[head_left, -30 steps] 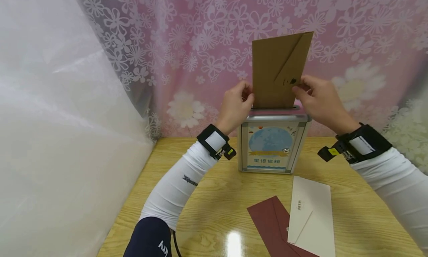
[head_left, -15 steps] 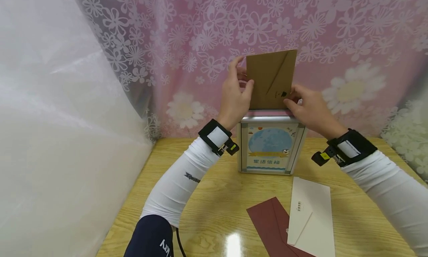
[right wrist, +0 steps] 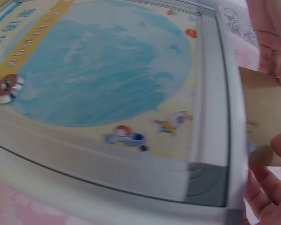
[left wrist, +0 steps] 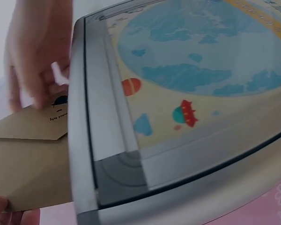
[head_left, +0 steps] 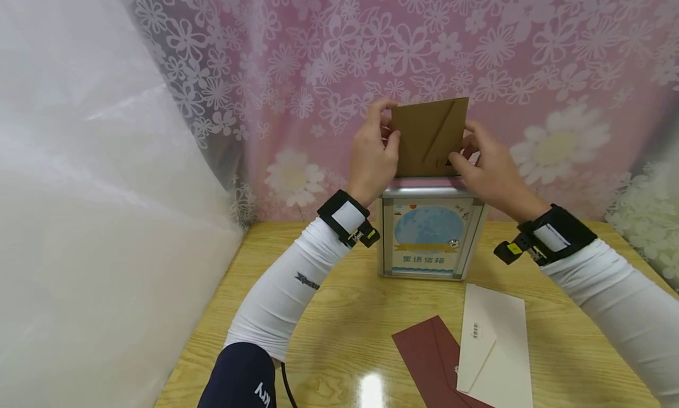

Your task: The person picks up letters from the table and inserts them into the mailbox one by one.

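And here you are, both hands up at the brown kraft-paper envelope (head_left: 428,137), which stands nearly upright at the top of the box, its lower end out of sight there. Your left hand (head_left: 371,154) has the left edge pinched, thumb in front and fingers behind. Over on the other side, your right hand (head_left: 493,169) pinches the right edge, thumb on the front face, close by a small black printed mark (left wrist: 61,100). So that's one sheet of folded paper, gripped by you from two sides!

Just below comes the silver-framed box with a pink top (head_left: 387,237), upright on the yellow wood-grain table (head_left: 329,313). Its front panel carries a big pale-blue disc (head_left: 428,224), and a round metal lock (head_left: 453,243) sits at the right of it. Nearer to you, a cream-white paper envelope (head_left: 504,337) lies partly over a dark red paper envelope (head_left: 427,349). You've a black strap on each wrist, white sleeves (head_left: 286,284) below them, and a pink curtain with white flowers (head_left: 329,48) fills the back, with a whitish translucent sheet (head_left: 106,190) hanging to your left.
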{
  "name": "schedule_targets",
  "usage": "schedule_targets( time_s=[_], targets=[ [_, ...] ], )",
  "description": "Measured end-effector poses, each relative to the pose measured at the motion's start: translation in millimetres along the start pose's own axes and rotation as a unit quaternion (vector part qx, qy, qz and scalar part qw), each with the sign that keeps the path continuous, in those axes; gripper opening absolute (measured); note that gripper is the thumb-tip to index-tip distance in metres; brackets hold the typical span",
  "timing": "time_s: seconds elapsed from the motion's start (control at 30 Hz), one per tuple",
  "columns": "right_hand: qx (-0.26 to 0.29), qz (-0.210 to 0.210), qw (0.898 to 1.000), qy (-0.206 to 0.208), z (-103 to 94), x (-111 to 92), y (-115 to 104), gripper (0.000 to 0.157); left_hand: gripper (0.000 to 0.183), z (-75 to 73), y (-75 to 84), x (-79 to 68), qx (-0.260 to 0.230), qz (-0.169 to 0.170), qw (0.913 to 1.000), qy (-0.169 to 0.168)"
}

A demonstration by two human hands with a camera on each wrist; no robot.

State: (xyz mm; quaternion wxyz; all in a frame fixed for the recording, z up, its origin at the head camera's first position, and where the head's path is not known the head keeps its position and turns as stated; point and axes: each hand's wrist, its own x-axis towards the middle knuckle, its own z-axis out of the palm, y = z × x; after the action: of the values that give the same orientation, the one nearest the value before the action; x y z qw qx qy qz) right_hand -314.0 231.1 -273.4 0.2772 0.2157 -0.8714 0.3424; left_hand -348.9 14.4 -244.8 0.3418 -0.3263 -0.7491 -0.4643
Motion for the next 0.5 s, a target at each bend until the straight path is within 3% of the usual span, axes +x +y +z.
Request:
schedule_targets(
  time_s=[0.1, 0.2, 0.43, 0.5],
  targets=[
    [0.002, -0.034, 0.999, 0.035, -1.9, 7, -4, 0.064, 0.041, 1.9, -3.2, -3.8, 0.017, -0.016, 0.9997, -0.012],
    [-0.010, -0.060, 0.996, 0.059, -3.6, 12, -6, 0.066, 0.041, 4.1, -6.2, -7.3, 0.027, -0.035, 0.9986, -0.028],
    [-0.032, -0.073, 0.995, 0.062, -0.5, 12, -5, 0.037, 0.036, 9.0, -13.9, -16.5, 0.063, -0.041, 0.9956, -0.056],
    [-0.034, -0.068, 0.995, 0.057, 1.3, 10, -3, 0.035, 0.034, 9.6, -16.2, -19.5, 0.071, -0.042, 0.9948, -0.059]
  ],
)
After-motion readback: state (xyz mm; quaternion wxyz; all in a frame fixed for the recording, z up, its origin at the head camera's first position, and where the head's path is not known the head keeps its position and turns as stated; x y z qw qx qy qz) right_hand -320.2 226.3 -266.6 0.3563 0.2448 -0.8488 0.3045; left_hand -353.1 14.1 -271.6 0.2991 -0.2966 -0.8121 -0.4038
